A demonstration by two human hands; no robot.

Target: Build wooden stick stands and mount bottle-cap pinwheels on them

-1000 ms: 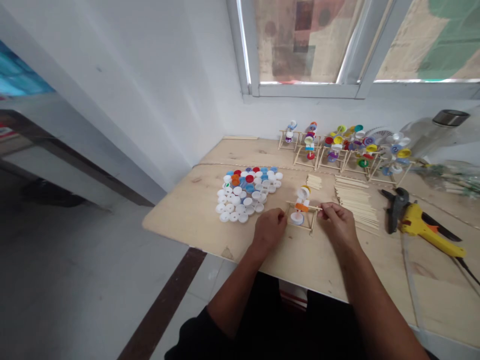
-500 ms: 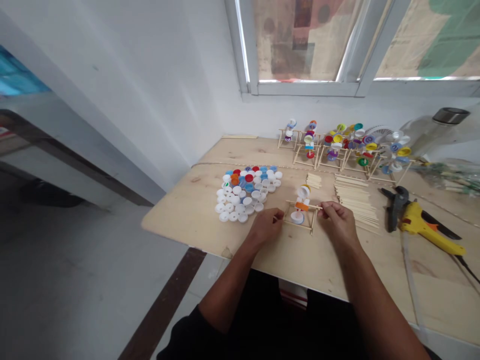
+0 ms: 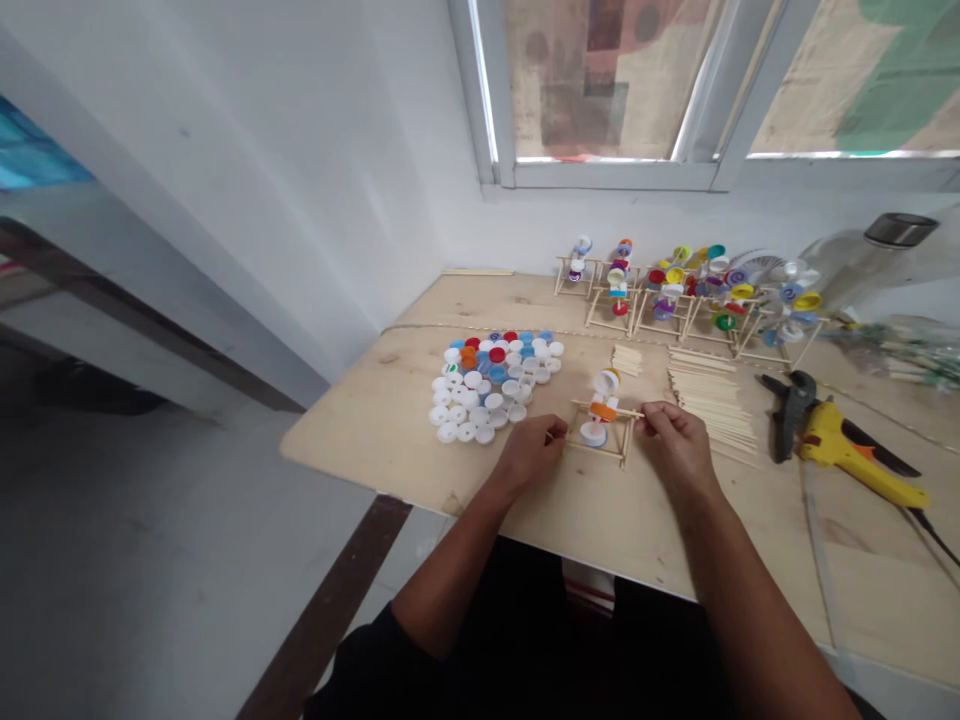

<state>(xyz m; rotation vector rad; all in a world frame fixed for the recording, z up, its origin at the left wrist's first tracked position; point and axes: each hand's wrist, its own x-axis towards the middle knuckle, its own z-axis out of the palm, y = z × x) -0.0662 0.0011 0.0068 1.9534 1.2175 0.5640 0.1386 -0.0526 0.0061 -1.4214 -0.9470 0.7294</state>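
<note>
A small frame of wooden sticks [image 3: 600,454] stands on the table in front of me. On the stick across its top sits a wheel of bottle caps [image 3: 602,411], with white, orange and yellow-rimmed caps. My left hand [image 3: 534,450] is closed at the frame's left side, fingers curled, and its fingertips appear to pinch the frame's edge. On the other side, my right hand [image 3: 677,440] pinches the right end of the cross stick [image 3: 631,413] between thumb and fingers. Loose bottle caps [image 3: 493,401], mostly white with some blue, red and orange, lie left of the frame.
Several finished cap-wheel models [image 3: 673,290] line the wall. Right of the frame are a pile of wooden sticks [image 3: 709,395], a short-stick pile [image 3: 627,360], black cutters [image 3: 791,415] and a yellow glue gun [image 3: 855,455] with its cord. A flask [image 3: 885,255] lies at the back right.
Both hands hold nearly the same positions at the frame. The camera view has shifted very slightly; nothing was taken up or let go.
</note>
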